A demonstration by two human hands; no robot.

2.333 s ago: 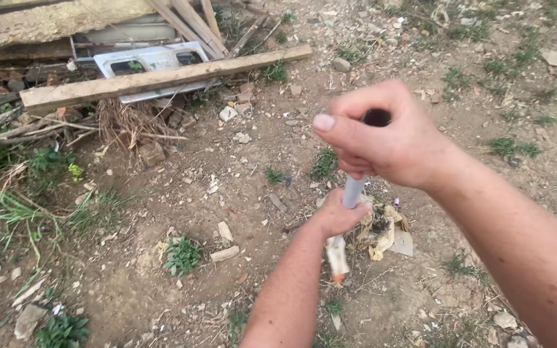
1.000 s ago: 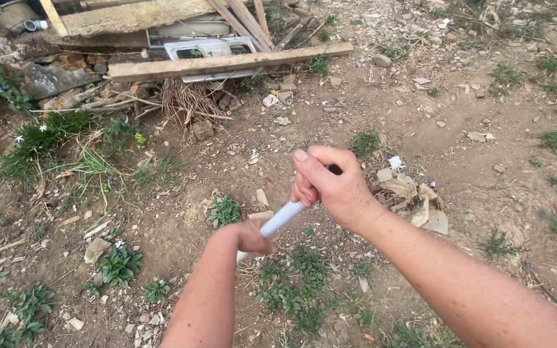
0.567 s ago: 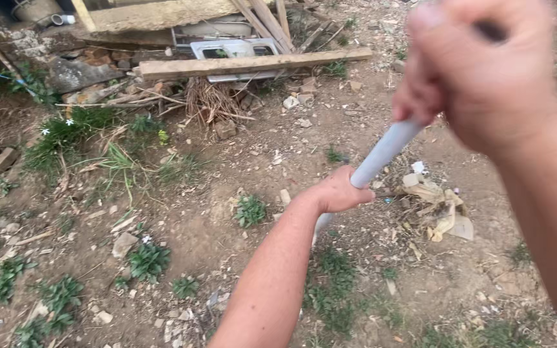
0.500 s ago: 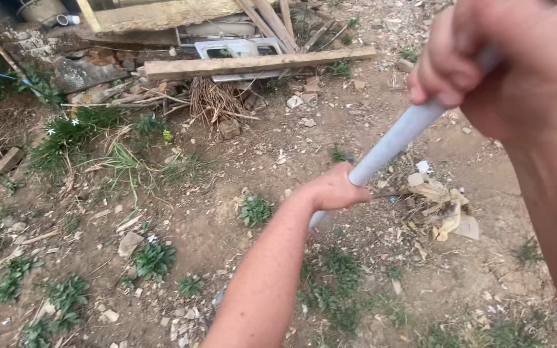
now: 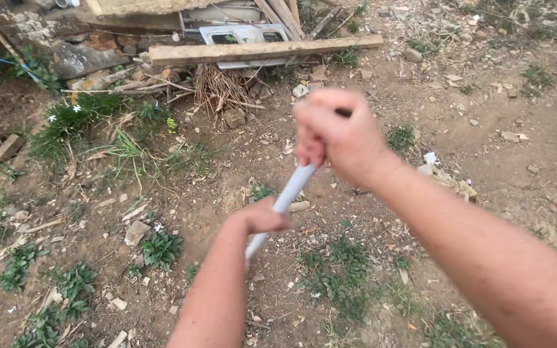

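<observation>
Right hand (image 5: pixel 338 138): closed in a fist around the upper end of the handle (image 5: pixel 285 200), knuckles toward the camera, slightly blurred; the forearm runs off toward 4 o'clock.
Left hand (image 5: pixel 259 219): wrapped around the handle lower down, at 7 o'clock from the right hand; only the back of the hand and the wrist show, and the forearm leaves the frame at 6 o'clock.
Handle: a pale, whitish-grey shaft, tilted, its top at 1 o'clock and its lower end at 7 o'clock; it sits near the middle of the view, between the two hands, and a short stretch shows below the left hand. What is at its lower end cannot be told.
Ground (image 5: pixel 162 193): bare brown soil with small stones, dry stalks and scraps.
Weeds (image 5: pixel 159 248): low green clumps at 8 o'clock from the left hand; another patch just at 5 o'clock from it.
Plank (image 5: pixel 259 50): a long wooden board lying across the top of the view, at 12 o'clock from the hands, well apart from them.
Roots (image 5: pixel 224 87): a dry tuft just under the plank.
Rubble (image 5: pixel 78 55): stones and boards piled at 10 o'clock, with tall grass beside them.
Litter (image 5: pixel 449 180): pale crumpled scraps on the soil at 3 o'clock from the right hand.
</observation>
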